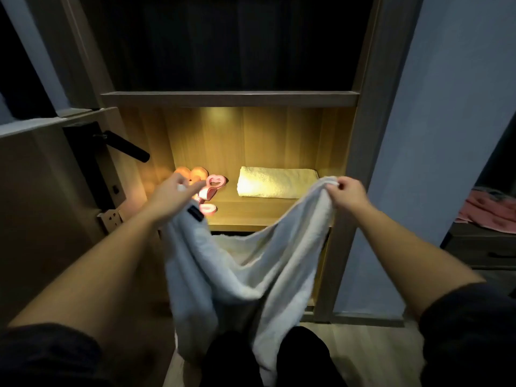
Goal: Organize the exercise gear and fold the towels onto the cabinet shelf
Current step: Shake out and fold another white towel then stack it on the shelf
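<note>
The white towel (245, 269) hangs spread between both hands in front of the lit cabinet shelf (251, 216), sagging in the middle, with its lower part drooping past the person's knees toward the floor (363, 347). The right hand (346, 191) pinches one upper corner with curled fingers. The left hand (176, 192) holds the other upper corner, but motion blur hides how firm that pinch is, and its fingers look half extended. That is the likeliest failure: a loose left pinch would let the corner slip and drop the towel in a heap on the floor. The left hand hovers just in front of the pink exercise gear (215, 184) on the left of the shelf, with orange pieces (192, 173) farther back. A swing of the cloth or the wrist there could knock the gear over or drag it off the near edge. A folded towel (276, 182) lies on the right of the shelf, and pushing the new one in carelessly could rumple it or shove it askew. The deep sag may also bring the corners together unevenly, giving a lopsided fold. The black door handle (125, 146) juts out at the left, near enough to snag a trailing edge.
</note>
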### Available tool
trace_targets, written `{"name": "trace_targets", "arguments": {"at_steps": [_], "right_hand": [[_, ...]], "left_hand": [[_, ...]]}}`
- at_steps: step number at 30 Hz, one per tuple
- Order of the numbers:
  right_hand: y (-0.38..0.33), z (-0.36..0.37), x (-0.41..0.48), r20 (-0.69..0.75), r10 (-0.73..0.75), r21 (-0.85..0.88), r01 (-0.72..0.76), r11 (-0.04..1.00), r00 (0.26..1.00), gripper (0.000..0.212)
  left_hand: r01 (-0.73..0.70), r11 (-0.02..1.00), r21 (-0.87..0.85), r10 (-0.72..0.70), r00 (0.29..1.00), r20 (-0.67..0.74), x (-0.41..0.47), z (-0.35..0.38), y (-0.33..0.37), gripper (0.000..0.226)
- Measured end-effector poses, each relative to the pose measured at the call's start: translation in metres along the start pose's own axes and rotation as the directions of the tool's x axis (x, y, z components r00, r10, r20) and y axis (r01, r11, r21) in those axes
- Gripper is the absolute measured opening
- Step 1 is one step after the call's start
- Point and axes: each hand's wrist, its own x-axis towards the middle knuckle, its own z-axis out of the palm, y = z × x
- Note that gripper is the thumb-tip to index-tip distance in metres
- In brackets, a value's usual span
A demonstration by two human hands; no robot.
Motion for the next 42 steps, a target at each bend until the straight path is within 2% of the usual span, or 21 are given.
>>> {"name": "trace_targets", "arguments": {"at_steps": [2,4,7,10,12,14,16,19,20,22,24,26,29,32,34,37,39,42], "right_hand": [[0.036,-0.026,0.017,-0.136,0.106,-0.002,-0.107,0.994,0.985,0.024],[0.057,-0.040,0.023,-0.191,0.162,-0.007,-0.167,0.986,0.968,0.025],[0.071,-0.052,0.022,-0.253,0.196,-0.040,-0.212,0.976,0.947,0.019],[0.080,-0.064,0.022,-0.297,0.249,-0.044,-0.274,0.961,0.922,0.017],[0.086,-0.074,0.024,-0.316,0.293,-0.045,-0.323,0.945,0.902,0.022],[0.092,-0.084,0.024,-0.336,0.334,-0.036,-0.367,0.930,0.881,0.028],[0.097,-0.092,0.024,-0.360,0.366,-0.027,-0.402,0.915,0.858,0.032],[0.095,-0.098,0.024,-0.386,0.415,-0.002,-0.451,0.893,0.824,0.036],[0.093,-0.099,0.024,-0.394,0.430,0.006,-0.466,0.885,0.812,0.037],[0.088,-0.099,0.026,-0.400,0.474,0.008,-0.514,0.858,0.784,0.038],[0.088,-0.102,0.022,-0.389,0.504,-0.021,-0.555,0.832,0.771,0.039],[0.093,-0.105,0.020,-0.380,0.518,-0.016,-0.566,0.824,0.766,0.037],[0.099,-0.108,0.018,-0.382,0.583,-0.059,-0.648,0.759,0.717,0.038],[0.096,-0.106,0.016,-0.393,0.608,-0.058,-0.678,0.733,0.690,0.037],[0.094,-0.102,0.014,-0.412,0.600,-0.052,-0.675,0.736,0.686,0.037],[0.092,-0.098,0.011,-0.402,0.571,-0.034,-0.635,0.772,0.716,0.036],[0.096,-0.098,0.009,-0.373,0.521,-0.030,-0.571,0.820,0.768,0.034],[0.106,-0.099,0.006,-0.294,0.358,-0.041,-0.385,0.922,0.886,0.028]], "left_hand": [[0.086,0.996,0.018,-0.087,0.995,0.050,0.008,-0.025,-0.028,0.038],[0.140,0.988,0.059,-0.145,0.984,0.101,0.013,-0.039,-0.050,0.029],[0.173,0.972,0.159,-0.201,0.964,0.174,0.023,-0.039,-0.076,0.042],[0.171,0.948,0.267,-0.228,0.953,0.198,0.015,-0.039,-0.069,0.051],[0.161,0.947,0.279,-0.219,0.957,0.191,0.005,-0.041,-0.058,0.055],[0.168,0.963,0.211,-0.213,0.955,0.209,0.004,-0.044,-0.059,0.044],[0.177,0.974,0.141,-0.195,0.973,0.124,0.006,-0.045,-0.068,0.023],[0.200,0.959,0.203,-0.167,0.971,-0.171,0.004,-0.045,-0.077,0.014],[0.189,0.954,0.232,-0.136,0.964,-0.227,0.002,-0.045,-0.077,0.012],[0.116,0.956,0.270,-0.050,0.969,-0.240,-0.004,-0.046,-0.077,0.014],[0.012,0.940,0.340,0.037,0.990,-0.136,-0.009,-0.046,-0.079,0.016],[-0.061,0.895,0.441,0.057,0.998,0.023,-0.012,-0.048,-0.081,0.011],[-0.204,0.770,0.605,0.073,0.970,0.234,-0.014,-0.051,-0.080,0.011],[-0.333,0.630,0.702,0.121,0.935,0.334,-0.016,-0.053,-0.083,0.014],[-0.338,0.606,0.720,0.143,0.937,0.319,-0.014,-0.053,-0.087,0.017],[-0.242,0.608,0.756,0.105,0.968,0.226,-0.012,-0.050,-0.089,0.017],[-0.147,0.638,0.756,0.077,0.989,0.127,-0.012,-0.051,-0.091,0.015],[-0.057,0.559,0.827,0.087,0.996,0.009,-0.017,-0.054,-0.095,0.014]]}}
